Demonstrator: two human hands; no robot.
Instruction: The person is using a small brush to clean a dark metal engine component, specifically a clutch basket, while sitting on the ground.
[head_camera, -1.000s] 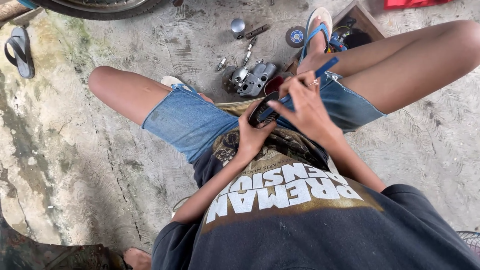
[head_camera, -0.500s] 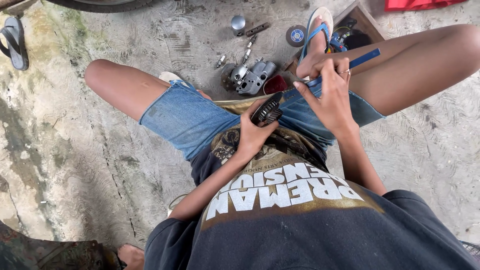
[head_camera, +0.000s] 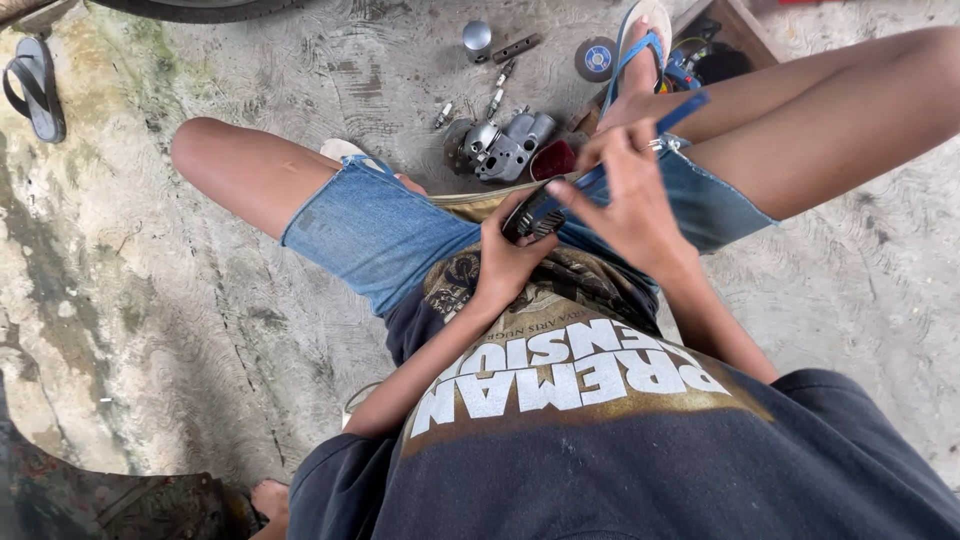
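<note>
left hand (head_camera: 505, 262) clamped on small dark ribbed metal part (head_camera: 535, 215) over lap, right hand (head_camera: 630, 195) gripping blue-handled tool (head_camera: 640, 140) w/ tip at it; best brace part firm, short controlled strokes.

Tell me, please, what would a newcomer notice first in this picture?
First, the two hands at the centre, above the lap: the left hand grips a small dark ribbed part, and the right hand holds a blue-handled tool against it. Next, a grey metal engine piece lies on the concrete floor between the knees, with small bolts beside it. A dark sandal lies at the upper left.
</note>
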